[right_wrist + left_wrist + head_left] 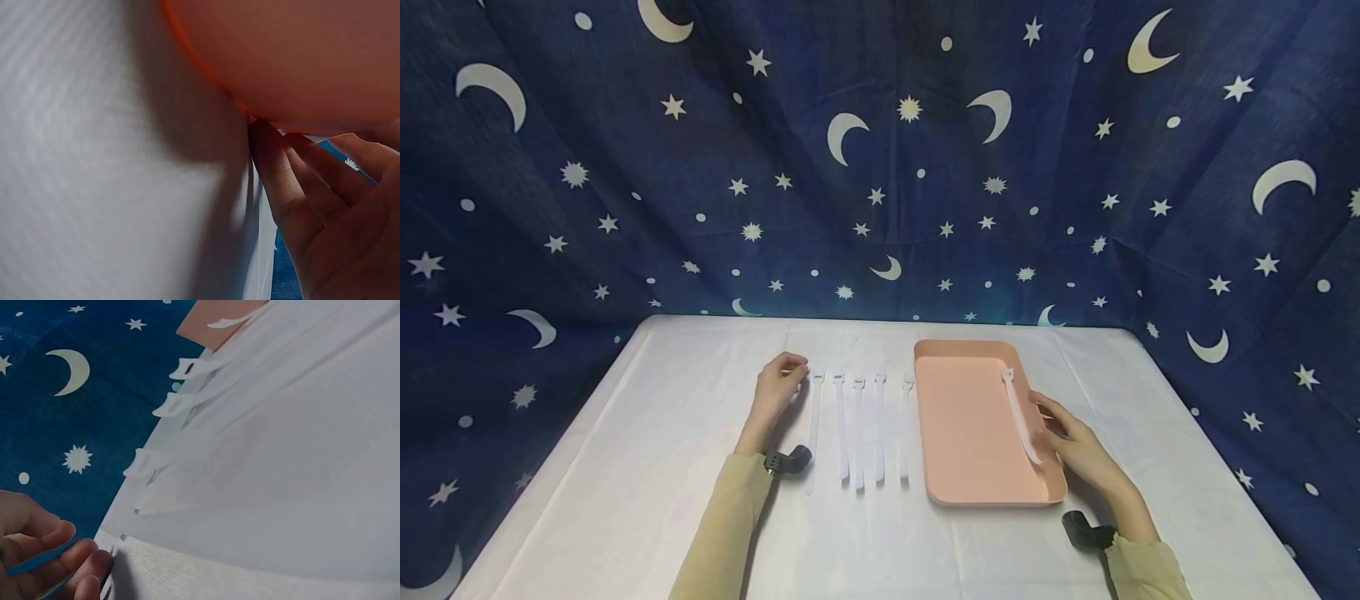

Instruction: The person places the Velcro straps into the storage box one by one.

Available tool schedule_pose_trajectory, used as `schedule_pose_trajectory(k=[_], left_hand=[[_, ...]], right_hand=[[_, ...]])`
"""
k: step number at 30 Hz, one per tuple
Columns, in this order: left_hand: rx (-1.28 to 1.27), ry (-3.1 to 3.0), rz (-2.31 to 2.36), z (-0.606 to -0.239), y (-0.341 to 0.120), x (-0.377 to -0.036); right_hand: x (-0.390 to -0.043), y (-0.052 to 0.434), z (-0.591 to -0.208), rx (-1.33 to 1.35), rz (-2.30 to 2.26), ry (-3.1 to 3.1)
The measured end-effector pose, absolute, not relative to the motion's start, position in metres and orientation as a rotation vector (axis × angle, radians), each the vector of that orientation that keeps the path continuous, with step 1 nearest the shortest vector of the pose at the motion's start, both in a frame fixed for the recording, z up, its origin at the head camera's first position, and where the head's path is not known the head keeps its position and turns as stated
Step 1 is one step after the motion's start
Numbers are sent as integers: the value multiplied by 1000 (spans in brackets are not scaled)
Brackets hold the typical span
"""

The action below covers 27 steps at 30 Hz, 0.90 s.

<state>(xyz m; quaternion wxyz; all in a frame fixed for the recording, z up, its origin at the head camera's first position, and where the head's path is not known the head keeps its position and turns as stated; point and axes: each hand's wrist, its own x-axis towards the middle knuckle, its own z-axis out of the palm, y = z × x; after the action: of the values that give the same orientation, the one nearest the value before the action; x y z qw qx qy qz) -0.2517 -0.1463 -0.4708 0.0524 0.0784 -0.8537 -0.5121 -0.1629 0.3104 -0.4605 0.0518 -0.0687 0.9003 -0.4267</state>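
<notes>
While your left hand [778,385] curls at the head of the leftmost strap [813,425], its fingertips seem to pinch that end, though the wrist view shows only curled fingers [47,562] beside the strap's edge, so you cannot be sure the grip is closed on it. Four more straps [859,429] lie in a row between that hand and the tray [970,492], all flat on the white cloth [625,467]. One strap [1019,415] already lies in the tray, slanting along its right side. Your right hand [1078,446] holds nothing: its relaxed, nearly straight fingers [281,187] rest against the tray's outer right wall.

The risks, as I judge them: the straps lie close together, so lifting the leftmost one carelessly could drag or twist its neighbour out of line. A pinch on only the tip could let the long strap swing and slip. The cloth may bunch under your fingers if you scrape at the strap. Pressing sideways with the right hand could slide the tray into the nearest strap.
</notes>
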Motion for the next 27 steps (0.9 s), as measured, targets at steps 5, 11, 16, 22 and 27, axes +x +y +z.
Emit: schedule_pose_trajectory(k=[5,11,16,22,27], left_hand=[[207,-2637,-1481,-474,-146,-252],[197,-2673,-1423,-476,-143,-253],[196,-2678,-1408,-477,-139,-252],[147,-2675,-1376,-479,-138,-252],[124,-2665,-1383,-478,-139,-252]], right_hand=[[-163,309,-459,-221,-1303,2734],[-163,310,-460,-212,-1252,2763],[-164,311,-460,-211,-1250,2766],[-164,311,-460,-207,-1249,2766],[-164,311,-461,-204,-1251,2764]])
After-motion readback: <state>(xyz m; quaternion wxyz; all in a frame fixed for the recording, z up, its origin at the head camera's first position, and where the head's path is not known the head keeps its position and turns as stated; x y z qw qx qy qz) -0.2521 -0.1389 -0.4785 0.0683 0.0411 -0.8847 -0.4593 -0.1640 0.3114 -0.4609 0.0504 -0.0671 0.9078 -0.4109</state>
